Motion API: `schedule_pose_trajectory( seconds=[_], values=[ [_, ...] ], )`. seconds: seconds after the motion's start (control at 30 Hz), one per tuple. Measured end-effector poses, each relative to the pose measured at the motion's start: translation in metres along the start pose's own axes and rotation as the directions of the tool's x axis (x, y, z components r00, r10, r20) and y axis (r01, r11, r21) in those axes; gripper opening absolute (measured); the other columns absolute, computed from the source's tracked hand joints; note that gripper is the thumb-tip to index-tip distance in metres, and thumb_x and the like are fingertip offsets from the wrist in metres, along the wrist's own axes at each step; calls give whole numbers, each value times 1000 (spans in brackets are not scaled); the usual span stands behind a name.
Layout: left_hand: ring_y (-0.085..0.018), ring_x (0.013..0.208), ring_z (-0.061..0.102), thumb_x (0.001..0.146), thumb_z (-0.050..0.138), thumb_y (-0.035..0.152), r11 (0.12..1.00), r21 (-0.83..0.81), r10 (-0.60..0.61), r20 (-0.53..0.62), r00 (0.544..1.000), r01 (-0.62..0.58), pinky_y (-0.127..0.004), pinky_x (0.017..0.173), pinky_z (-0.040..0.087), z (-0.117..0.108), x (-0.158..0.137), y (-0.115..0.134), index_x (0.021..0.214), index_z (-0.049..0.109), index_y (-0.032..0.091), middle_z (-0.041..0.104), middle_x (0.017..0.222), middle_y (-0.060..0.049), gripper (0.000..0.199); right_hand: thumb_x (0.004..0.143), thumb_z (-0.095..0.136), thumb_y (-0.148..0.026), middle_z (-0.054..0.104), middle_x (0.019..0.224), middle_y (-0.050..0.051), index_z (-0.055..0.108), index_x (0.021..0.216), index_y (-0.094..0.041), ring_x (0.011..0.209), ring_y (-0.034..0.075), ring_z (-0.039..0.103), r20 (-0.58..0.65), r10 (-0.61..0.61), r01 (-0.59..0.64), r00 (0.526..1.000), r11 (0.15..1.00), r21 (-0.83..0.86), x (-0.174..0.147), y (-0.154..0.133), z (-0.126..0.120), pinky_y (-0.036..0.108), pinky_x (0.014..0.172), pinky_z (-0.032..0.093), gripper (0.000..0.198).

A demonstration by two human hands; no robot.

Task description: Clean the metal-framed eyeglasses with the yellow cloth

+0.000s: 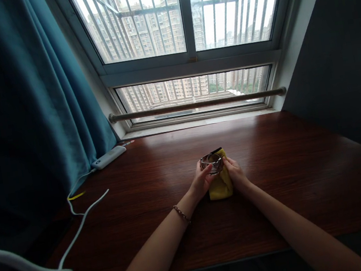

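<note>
My left hand (203, 177) grips the near-left side of a small, round, shiny glass dish (211, 162), thumb on its near wall. The dish looks like an ashtray, though its exact kind is hard to make out. A yellow cloth (221, 187) with a dark edge hangs beside and below it. Pinched in the fingers of my right hand (236, 172) is the cloth's upper right part, held close against the dish's right side. Both hands are above the middle of the table, and the dish's underside is partly hidden by fingers and cloth.
The brown wooden table (156, 157) reaches back to a barred window (194, 92) with a horizontal rail (196, 105). A white power strip (109, 157) lies near the blue curtain (57, 81) at left. White cables (79, 230) run along the left side.
</note>
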State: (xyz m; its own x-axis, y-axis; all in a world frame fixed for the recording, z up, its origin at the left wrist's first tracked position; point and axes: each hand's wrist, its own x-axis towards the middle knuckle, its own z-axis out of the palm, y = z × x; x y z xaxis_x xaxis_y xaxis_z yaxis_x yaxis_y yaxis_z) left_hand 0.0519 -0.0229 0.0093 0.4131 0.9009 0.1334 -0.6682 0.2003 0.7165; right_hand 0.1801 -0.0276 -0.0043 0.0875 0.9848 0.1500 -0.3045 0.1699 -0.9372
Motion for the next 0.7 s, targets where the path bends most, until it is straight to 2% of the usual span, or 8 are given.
schedule_pose_trajectory(
  seconds=[0.1,0.2,0.33,0.53,0.63,0.7],
  values=[
    [-19,97,56,67,69,17,995,76,60,-39,997,-57,-34,85,44,1,-1,-2,108,47,17,57,107,-8,47,78,49,-51,66,87,7,57,95,-16,76,22,63,5,-11,11,1000,1000,-20,-2,-1,1,34,70,50,40],
    [-17,89,58,65,70,21,984,135,137,-139,981,-119,-34,82,45,-2,1,-4,103,47,19,58,99,-5,44,79,46,-52,66,87,6,58,95,-16,77,22,62,12,-26,27,1000,998,-60,-4,-2,1,33,69,50,41],
    [-19,93,57,69,67,31,982,111,178,-251,952,-154,-37,82,46,-8,6,-3,99,45,20,56,103,-5,39,79,47,-52,66,85,5,60,93,-18,77,21,62,46,-46,52,998,989,-136,-8,-5,3,31,68,50,39],
    [-19,92,58,77,54,44,993,-84,61,-237,970,-83,-36,86,43,-12,12,3,96,45,17,55,108,-10,34,80,48,-49,62,105,3,58,108,-22,108,24,50,140,-140,171,980,956,-237,-9,-6,6,36,90,42,40],
    [-19,93,58,76,58,37,994,-48,85,-191,978,-95,-37,87,42,-11,11,0,92,42,17,54,106,-9,30,83,42,-50,61,108,5,53,114,-21,109,23,51,145,-154,181,977,964,-196,-8,-4,5,38,90,42,44],
    [-18,91,58,71,66,27,995,14,100,-194,976,-99,-37,85,43,-11,10,-4,92,40,17,56,100,-7,36,83,40,-53,62,106,6,51,115,-20,103,23,54,126,-130,149,983,976,-158,-7,-5,5,39,87,45,47]
  ],
)
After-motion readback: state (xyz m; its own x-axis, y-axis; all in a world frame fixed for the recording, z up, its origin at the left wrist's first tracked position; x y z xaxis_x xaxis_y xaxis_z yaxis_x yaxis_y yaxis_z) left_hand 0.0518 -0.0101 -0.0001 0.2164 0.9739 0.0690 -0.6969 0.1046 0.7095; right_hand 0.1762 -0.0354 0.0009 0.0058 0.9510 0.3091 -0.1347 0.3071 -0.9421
